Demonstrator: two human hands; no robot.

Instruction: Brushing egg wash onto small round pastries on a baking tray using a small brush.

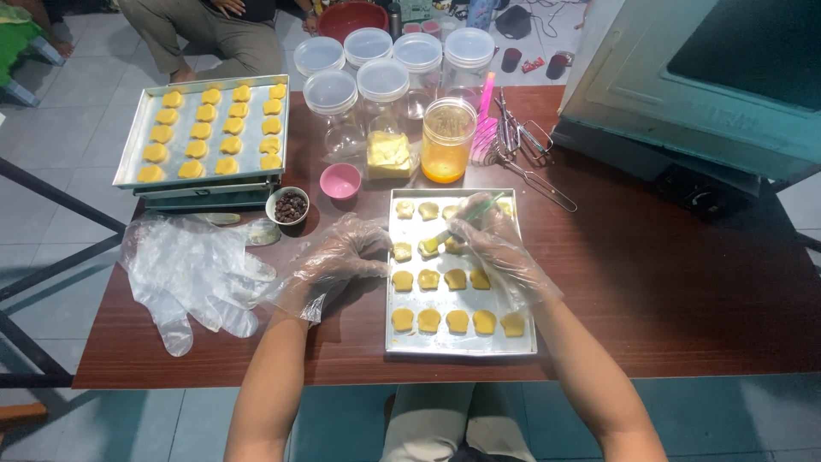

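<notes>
Mostly cookies (428,278) on tray (462,346).

A thin green brush (469,218) lies slanted, its tip on a pale yellow cookie (428,246) in the second row of a flat steel tray (462,345) on the desk, glossy yellow cookies below.
</notes>
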